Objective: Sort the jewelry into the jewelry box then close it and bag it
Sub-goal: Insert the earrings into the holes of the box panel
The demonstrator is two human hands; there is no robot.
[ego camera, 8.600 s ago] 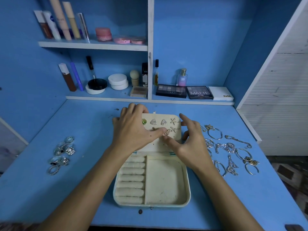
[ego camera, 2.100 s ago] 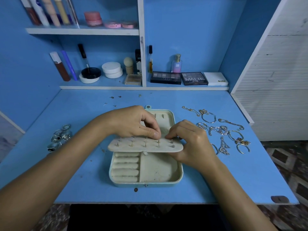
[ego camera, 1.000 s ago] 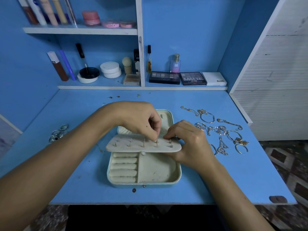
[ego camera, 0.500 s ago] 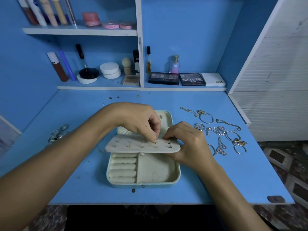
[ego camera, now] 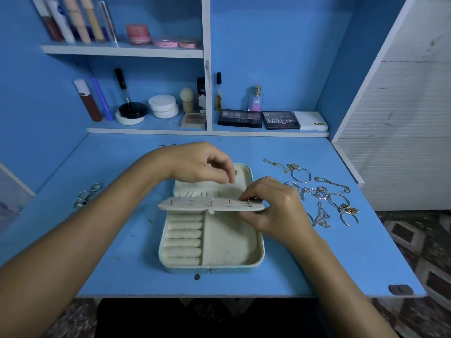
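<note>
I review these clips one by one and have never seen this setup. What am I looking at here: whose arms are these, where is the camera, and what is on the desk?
No machine here: a person works with bare hands, filmed by one wide-angle camera worn on the head, looking down. On the blue desk lies an open jewelry box with padded ring rolls on its left side. Over the box sits its earring panel, folded flat so the earring posts stick up. The right hand pinches the panel's right end; the left hand hovers above it, fingers loosely curled, seemingly holding nothing. Unsorted rings lie to the left, chains and bangles to the right. Cosmetics stand on the shelves behind.
</note>
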